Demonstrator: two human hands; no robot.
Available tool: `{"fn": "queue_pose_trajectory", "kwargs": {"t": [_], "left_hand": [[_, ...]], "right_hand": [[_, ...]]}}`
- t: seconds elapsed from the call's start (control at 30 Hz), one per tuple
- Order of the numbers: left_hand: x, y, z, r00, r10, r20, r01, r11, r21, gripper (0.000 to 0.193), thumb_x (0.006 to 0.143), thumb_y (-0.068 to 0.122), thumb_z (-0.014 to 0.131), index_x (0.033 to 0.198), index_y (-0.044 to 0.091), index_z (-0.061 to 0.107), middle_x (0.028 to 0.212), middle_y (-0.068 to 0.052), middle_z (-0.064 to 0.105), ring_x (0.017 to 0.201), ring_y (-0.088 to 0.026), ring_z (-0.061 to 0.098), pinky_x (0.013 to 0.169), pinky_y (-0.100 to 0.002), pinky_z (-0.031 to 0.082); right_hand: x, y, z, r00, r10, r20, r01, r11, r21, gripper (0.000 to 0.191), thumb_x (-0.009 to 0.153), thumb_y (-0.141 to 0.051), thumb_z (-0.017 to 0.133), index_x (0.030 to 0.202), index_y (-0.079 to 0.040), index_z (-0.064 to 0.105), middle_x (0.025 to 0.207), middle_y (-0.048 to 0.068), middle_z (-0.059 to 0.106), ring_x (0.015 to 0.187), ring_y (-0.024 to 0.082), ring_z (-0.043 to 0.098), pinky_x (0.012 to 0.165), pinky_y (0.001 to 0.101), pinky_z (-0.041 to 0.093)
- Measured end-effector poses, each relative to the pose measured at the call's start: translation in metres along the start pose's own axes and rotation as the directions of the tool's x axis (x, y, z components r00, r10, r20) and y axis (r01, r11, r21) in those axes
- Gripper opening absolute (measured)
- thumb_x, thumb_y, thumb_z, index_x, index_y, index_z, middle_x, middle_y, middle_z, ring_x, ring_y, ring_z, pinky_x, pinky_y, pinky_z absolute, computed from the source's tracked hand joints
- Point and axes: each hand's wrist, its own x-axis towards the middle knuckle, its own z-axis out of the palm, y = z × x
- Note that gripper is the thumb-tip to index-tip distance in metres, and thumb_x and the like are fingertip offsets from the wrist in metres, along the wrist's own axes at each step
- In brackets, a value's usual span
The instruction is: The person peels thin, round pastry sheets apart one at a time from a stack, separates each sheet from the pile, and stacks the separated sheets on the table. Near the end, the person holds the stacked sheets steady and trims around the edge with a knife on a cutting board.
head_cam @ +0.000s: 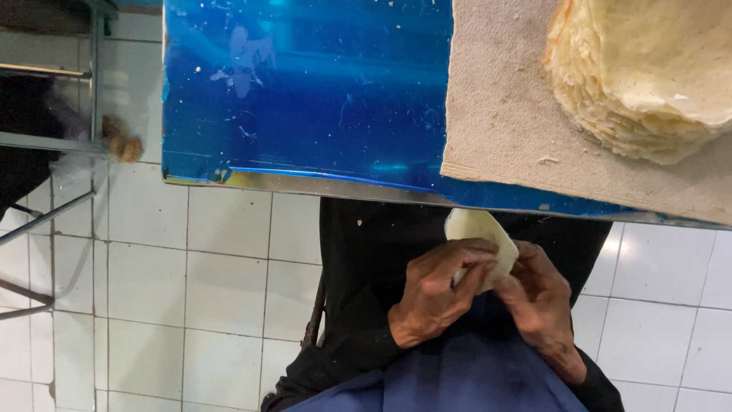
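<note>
- Two hands meet below the table [305,183] edge, over a dark lap and a blue cloth [457,381].
- Between them is a pale sheet [482,233] of thin dough or wrapper, folded or curled; its upper end stands free just under the table's metal rim.
- Left hand [435,294]: fingers curled around the sheet's lower part, thumb lying across its front, so it is closed on the sheet.
- Right hand [543,301]: fingertips pressed against the sheet's right edge, pinching it narrowly; the fingers are bent, not spread.
- Both hands touch each other at the sheet, held close to the body and clear of the tabletop.
- Table: a shiny blue top with a metal edge, dotted with crumbs and smears.
- On its right part lies a grey-beige mat [503,122], and on the mat a stack [640,76] of many thin, pale round sheets, their edges ragged and layered; the stack runs out of view at the top right.
- One small scrap [546,159] lies on the mat near the stack.
- Floor [191,290]: white square tiles with dark joints.
- Far left, a metal frame [69,145] of bars; beside it a blurred brownish thing [122,145], too unclear to tell what it is.
</note>
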Motion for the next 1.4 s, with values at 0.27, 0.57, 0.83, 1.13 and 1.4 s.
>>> {"fn": "queue_pose_trajectory", "kwargs": {"t": [0.27, 0.57, 0.83, 1.13, 1.4], "left_hand": [[-0.018, -0.037, 0.018, 0.842, -0.535, -0.069, 0.418, 0.727, -0.544, 0.008, 0.1, 0.001, 0.068, 0.107, 0.0, 0.066, 0.113, -0.011, 0.074, 0.101, -0.017, 0.069, 0.089, -0.03, 0.058], [-0.025, -0.054, 0.016, 0.84, -0.508, 0.191, 0.497, 0.579, -0.646, 0.038, 0.088, 0.001, 0.072, 0.122, 0.004, 0.056, 0.119, -0.004, 0.065, 0.107, -0.008, 0.062, 0.094, -0.025, 0.054], [-0.028, -0.069, 0.016, 0.835, -0.547, 0.055, 0.468, 0.655, -0.593, 0.039, 0.101, 0.011, 0.069, 0.137, 0.001, 0.058, 0.117, -0.005, 0.065, 0.106, -0.009, 0.062, 0.093, -0.025, 0.054], [-0.027, -0.066, 0.02, 0.799, -0.561, 0.215, 0.587, 0.65, -0.483, 0.041, 0.098, 0.013, 0.071, 0.135, 0.0, 0.06, 0.116, -0.008, 0.07, 0.102, -0.01, 0.065, 0.086, -0.026, 0.056], [-0.008, -0.061, -0.023, 0.71, -0.62, 0.332, 0.61, 0.307, -0.731, 0.033, 0.1, 0.008, 0.061, 0.132, 0.002, 0.061, 0.119, -0.004, 0.071, 0.106, -0.012, 0.068, 0.092, -0.029, 0.057]], "right_hand": [[0.003, 0.004, -0.005, 0.976, 0.193, -0.103, -0.182, 0.977, 0.108, 0.02, 0.102, -0.013, 0.063, 0.116, 0.002, 0.065, 0.092, 0.007, 0.068, 0.073, 0.008, 0.053, 0.062, 0.023, 0.041], [-0.005, 0.015, -0.004, 0.991, 0.109, -0.077, -0.116, 0.99, -0.086, 0.019, 0.097, -0.008, 0.065, 0.113, 0.002, 0.065, 0.093, 0.009, 0.067, 0.078, 0.011, 0.057, 0.068, 0.0254, 0.045], [0.014, 0.011, 0.0, 0.969, 0.245, 0.032, -0.23, 0.845, 0.482, 0.03, 0.095, -0.017, 0.057, 0.12, -0.001, 0.061, 0.112, 0.009, 0.071, 0.102, 0.017, 0.07, 0.091, 0.0323, 0.058], [0.011, 0.016, 0.003, 0.977, 0.194, -0.089, -0.213, 0.913, -0.348, 0.025, 0.101, -0.014, 0.068, 0.12, 0.0, 0.069, 0.091, 0.012, 0.068, 0.075, 0.01, 0.053, 0.065, 0.0267, 0.045], [0.019, 0.011, -0.02, 0.969, 0.247, -0.032, -0.195, 0.832, 0.52, 0.021, 0.106, -0.007, 0.051, 0.122, 0.002, 0.059, 0.12, 0.013, 0.069, 0.108, 0.019, 0.069, 0.095, 0.0367, 0.057]]}}
